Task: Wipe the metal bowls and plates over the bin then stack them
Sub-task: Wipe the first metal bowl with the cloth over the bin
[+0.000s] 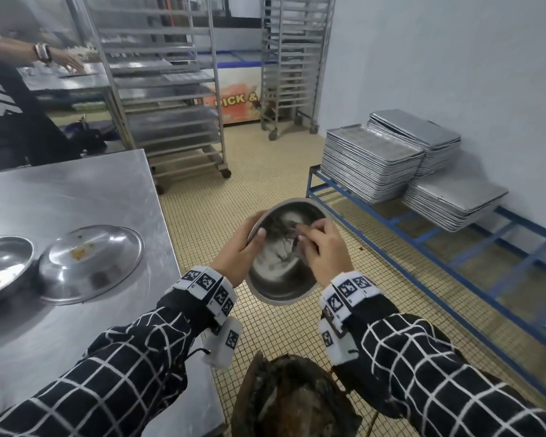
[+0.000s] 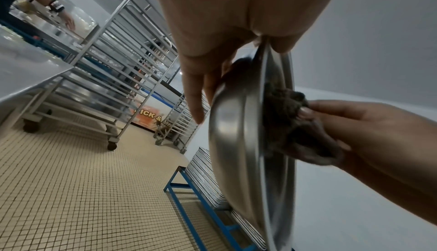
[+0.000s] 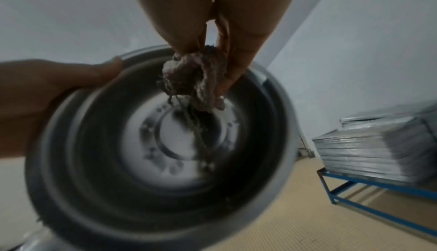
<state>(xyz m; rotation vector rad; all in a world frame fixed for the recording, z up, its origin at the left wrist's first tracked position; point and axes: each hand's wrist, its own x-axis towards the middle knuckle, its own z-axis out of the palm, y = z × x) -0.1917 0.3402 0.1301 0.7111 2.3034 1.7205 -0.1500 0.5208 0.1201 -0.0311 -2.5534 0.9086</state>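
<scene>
Steel tabletop (image 1: 76,190), left side: one metal bowl (image 1: 0,266) at the left edge, crumbs inside; just beside it, one upturned metal plate (image 1: 89,263) bearing yellow residue. Left hand (image 1: 237,247): gripping the rim of a tilted metal bowl (image 1: 281,279), thumb inside, fingers behind, held in the air beyond the tabletop's right edge and above the bin (image 1: 293,402). Right hand (image 1: 325,250): fingers pinched on a bunched grey cloth (image 3: 189,79) pressed inside that bowl. Far right: stacked trays (image 1: 372,162) on a blue rack (image 1: 423,241).
</scene>
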